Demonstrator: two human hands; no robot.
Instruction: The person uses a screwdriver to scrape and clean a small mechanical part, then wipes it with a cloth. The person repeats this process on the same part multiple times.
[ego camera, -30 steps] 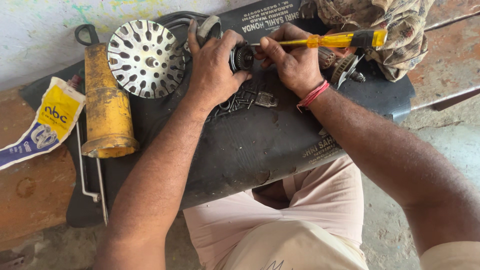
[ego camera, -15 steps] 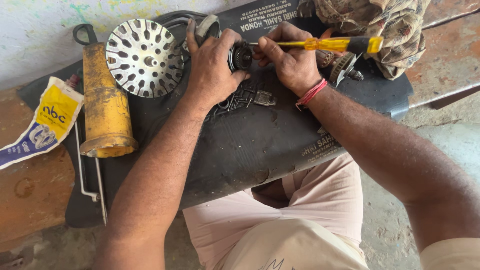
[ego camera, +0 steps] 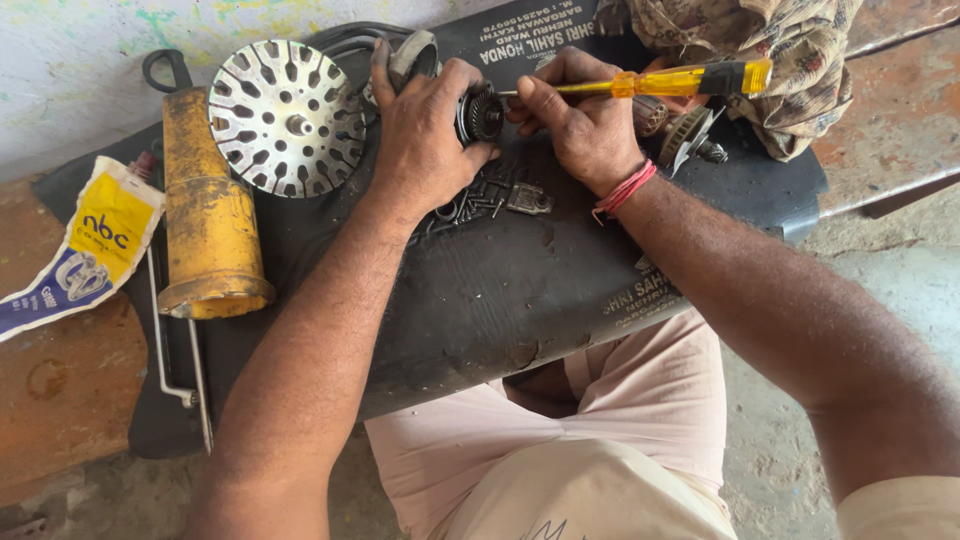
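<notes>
The left hand (ego camera: 425,135) grips a small gear (ego camera: 483,112); right of the gear, the right hand (ego camera: 580,125) pinches a screwdriver (ego camera: 650,82) (tip touching it) over the black mat (ego camera: 480,300).

matt black rubber mat (ego camera: 520,290), shiny metal disc (ego camera: 287,117)

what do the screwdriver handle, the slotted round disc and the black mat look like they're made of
The screwdriver handle looks like clear yellow plastic: glossy and see-through, with a dark band near its end. The slotted round disc looks like bare metal, silvery grey with a dull shine and punched radial slots. The black mat seems to be rubber or a similar flexible sheet: matte, scuffed, sagging over the lap.
</notes>
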